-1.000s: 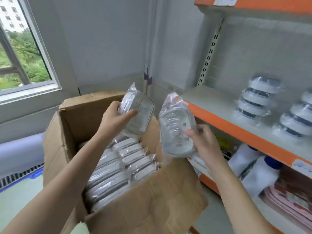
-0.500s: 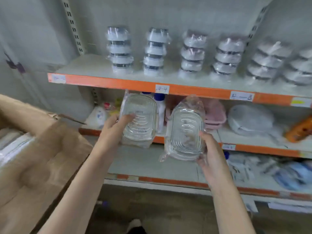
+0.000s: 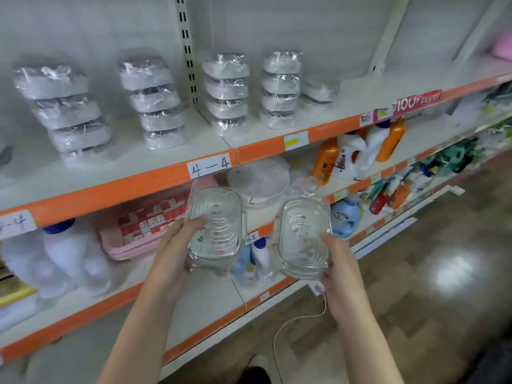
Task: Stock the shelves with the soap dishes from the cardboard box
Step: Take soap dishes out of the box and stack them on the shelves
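My left hand [image 3: 173, 246] grips a clear, plastic-wrapped soap dish [image 3: 215, 221] by its left edge. My right hand [image 3: 339, 266] holds a second clear wrapped soap dish [image 3: 302, 234] by its right side. Both dishes are upright in front of the middle shelf, below the orange edge of the top shelf [image 3: 144, 162]. On that top shelf stand several stacks of wrapped soap dishes [image 3: 70, 112], with a lone low dish [image 3: 318, 91] at the right end of the row. The cardboard box is out of view.
The middle shelf holds white bottles [image 3: 69, 256], pink trays [image 3: 130, 239], a white round container [image 3: 260, 181] and orange detergent bottles [image 3: 327, 159]. More bottles sit on the lower shelf. A thin cable [image 3: 293, 322] trails over the shiny floor [image 3: 443, 273].
The view has swung right from the cardboard box along the shelves; the box has left the view. Both hands carried their soap dishes along and keep their grip.
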Motion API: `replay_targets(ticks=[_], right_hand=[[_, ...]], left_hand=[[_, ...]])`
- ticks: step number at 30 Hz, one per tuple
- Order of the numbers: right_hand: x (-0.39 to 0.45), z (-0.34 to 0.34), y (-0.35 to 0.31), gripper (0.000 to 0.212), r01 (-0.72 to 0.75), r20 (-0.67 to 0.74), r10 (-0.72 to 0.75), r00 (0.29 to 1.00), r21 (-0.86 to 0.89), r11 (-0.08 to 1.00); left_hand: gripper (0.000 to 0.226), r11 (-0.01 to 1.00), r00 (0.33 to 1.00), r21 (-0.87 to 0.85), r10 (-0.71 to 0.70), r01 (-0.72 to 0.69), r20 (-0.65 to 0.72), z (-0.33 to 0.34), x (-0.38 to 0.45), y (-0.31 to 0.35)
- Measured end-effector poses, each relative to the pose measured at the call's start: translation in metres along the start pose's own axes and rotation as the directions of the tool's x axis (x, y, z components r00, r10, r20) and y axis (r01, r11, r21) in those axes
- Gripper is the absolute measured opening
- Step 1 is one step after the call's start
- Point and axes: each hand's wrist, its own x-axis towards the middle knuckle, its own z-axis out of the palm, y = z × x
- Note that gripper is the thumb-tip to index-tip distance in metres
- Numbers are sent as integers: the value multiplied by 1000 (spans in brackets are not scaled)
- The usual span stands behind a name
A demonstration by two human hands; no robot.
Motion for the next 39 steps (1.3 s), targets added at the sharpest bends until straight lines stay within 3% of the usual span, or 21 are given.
replay_targets(ticks=[3,6,11,15,17,19,23,27,31,34,35,38,39], right_hand=[[44,-5,-31,32,14,-34,-14,999,4,1000],[86,-8,-60,29,58,-75,-57,996,15,998],[133,-17,-75,22,11,-133,6,991,122,993],[175,-24,-86,32,-20,-123,38,992,144,989],[199,-27,-97,34,-26,-84,39,996,151,988],[225,-31,-111,31,-17,-36,22,999,138,990],[280,-51,-149,31,34,45,-38,998,100,994],[337,-76,-199,33,60,158,-70,985,69,996],[390,-77,-254,34,120,300,-122,946,24,992],[426,-62,-288,38,170,417,-157,895,6,985],[437,-55,-298,41,183,449,-161,879,-7,983],[466,-31,-321,43,216,516,-170,840,-30,976],[474,-23,-326,40,223,530,-172,831,-34,974]], left_hand=[[78,999,994,2,-35,35,105,43,48,4],[59,1000,985,-3,-30,31,172,81,89,14],[81,996,972,-43,-70,82,225,129,135,20],[71,992,962,-62,-89,108,257,167,160,16],[70,991,961,-70,-91,112,260,189,171,14],[84,992,960,-70,-82,104,268,216,182,11],[57,993,962,-112,5,27,274,272,200,10],[74,984,972,-159,108,-75,208,333,217,18],[64,964,965,-152,236,-218,113,390,244,48],[69,936,939,-98,343,-338,34,420,267,81],[64,932,935,-84,355,-353,9,426,275,90],[20,928,930,-55,366,-368,-39,434,304,116],[16,926,924,-20,376,-378,-65,436,317,123]])
